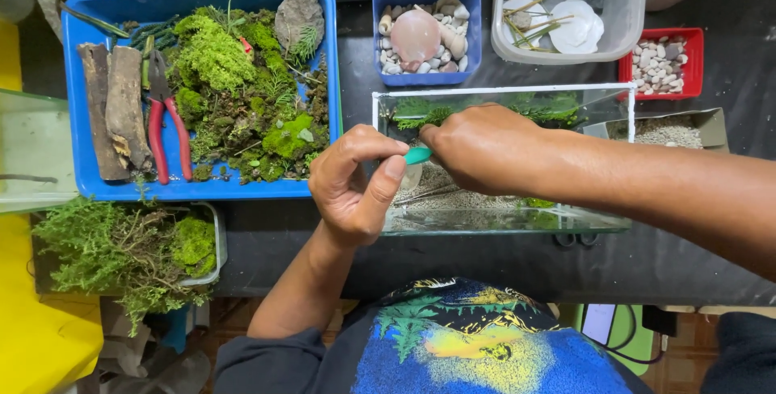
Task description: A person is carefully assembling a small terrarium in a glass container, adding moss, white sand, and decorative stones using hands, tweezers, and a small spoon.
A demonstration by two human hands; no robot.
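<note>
Near edge: left hand (pixel 353 186) comes up from below, thumb and forefinger pinching the left end of a small green tool (pixel 418 155). Right hand (pixel 478 148) reaches in from the right, fingers curled shut over the tool's other end. Tool's long axis runs left-right, sitting between both hands, equally close to each, over the left part of the glass tank (pixel 501 220). Tank holds pale gravel (pixel 440 192), moss along its far wall. Farther left: blue tray (pixel 77 103) with moss, bark, red pliers (pixel 166 123). Far: blue tub of shells (pixel 427 29)
</note>
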